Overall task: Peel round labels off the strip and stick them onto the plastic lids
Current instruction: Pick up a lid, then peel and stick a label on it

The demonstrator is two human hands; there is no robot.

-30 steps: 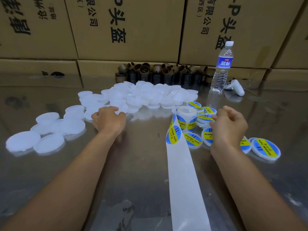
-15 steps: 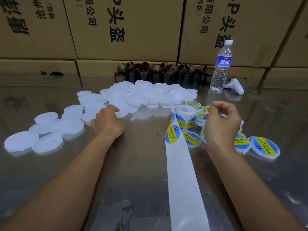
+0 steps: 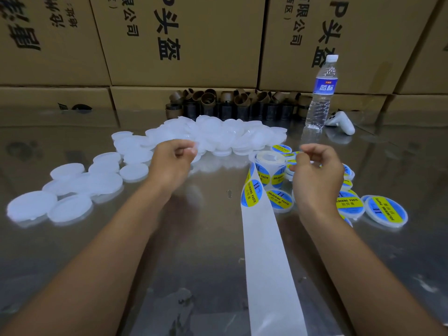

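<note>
Two curled hands: L hand (image 3: pixel 169 166) pinches lid (image 3: pixel 194 148), 9 o'clock of roll (image 3: pixel 270 163); R hand (image 3: pixel 315 173), 3 o'clock, grip unclear.

Person, one. Two forearms, bare along the whole length that shows; wrists likewise bare. Left hand (image 3: pixel 169 166): bare, with a short pale nail showing on its fingers (image 3: pixel 192 148). Right hand (image 3: pixel 315 178): bare, knuckles creased.

shiny tbl (image 3: pixel 206 251), lids (image 3: pixel 218 132), label strip (image 3: pixel 266 251), btl (image 3: pixel 321 98)
</note>
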